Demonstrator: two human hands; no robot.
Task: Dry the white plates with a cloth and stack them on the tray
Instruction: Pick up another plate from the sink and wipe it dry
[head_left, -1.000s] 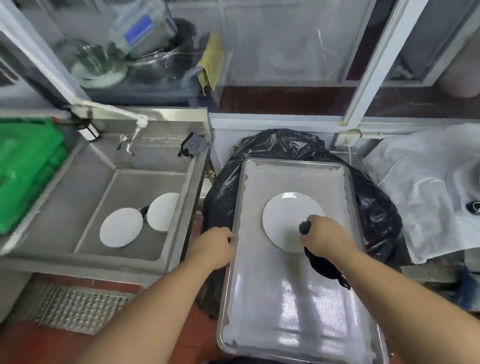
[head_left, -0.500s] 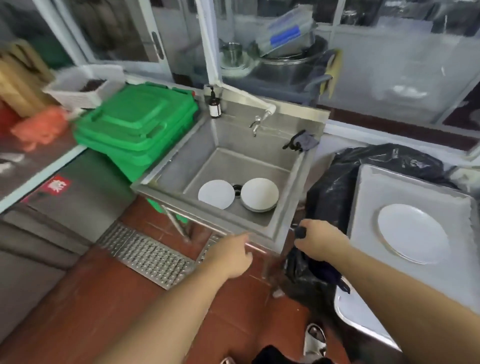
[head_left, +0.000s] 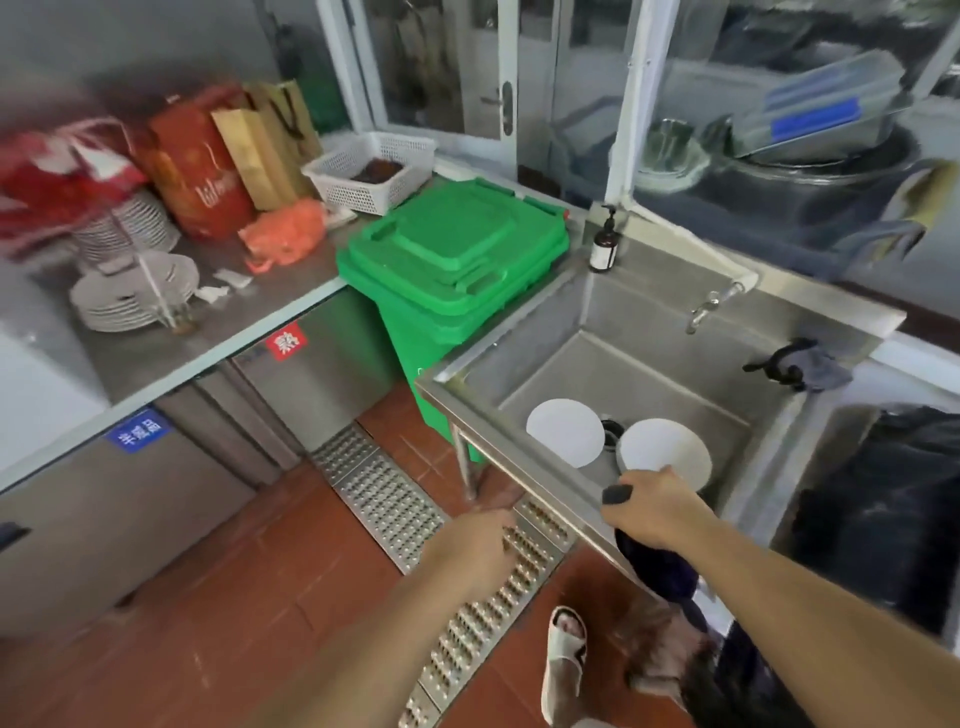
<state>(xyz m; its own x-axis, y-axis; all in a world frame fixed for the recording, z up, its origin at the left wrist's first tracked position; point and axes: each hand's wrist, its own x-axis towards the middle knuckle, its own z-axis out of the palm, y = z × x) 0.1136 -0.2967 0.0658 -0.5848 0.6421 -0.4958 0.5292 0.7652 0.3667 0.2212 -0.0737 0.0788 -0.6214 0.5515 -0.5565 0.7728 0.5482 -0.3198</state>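
Two white plates lie in the steel sink (head_left: 519, 358): a left plate (head_left: 565, 431) and a right plate (head_left: 667, 452) beside the drain. My right hand (head_left: 657, 512) grips a dark cloth (head_left: 654, 566) at the sink's front rim, just before the right plate. The cloth hangs below the hand. My left hand (head_left: 475, 545) hovers over the floor left of the sink's front edge, fingers loosely curled, holding nothing. The tray is out of view.
A green bin (head_left: 452, 270) stands left of the sink. A steel counter (head_left: 218, 332) at the left carries stacked dishes (head_left: 130, 291), bags and a white basket (head_left: 371, 171). A floor drain grate (head_left: 415, 514) runs below. A black bag (head_left: 893, 509) is at right.
The view swung left from the tray to the sink. Both hands moved off the tray with the cloth; the right hand now reaches the sink's front rim.
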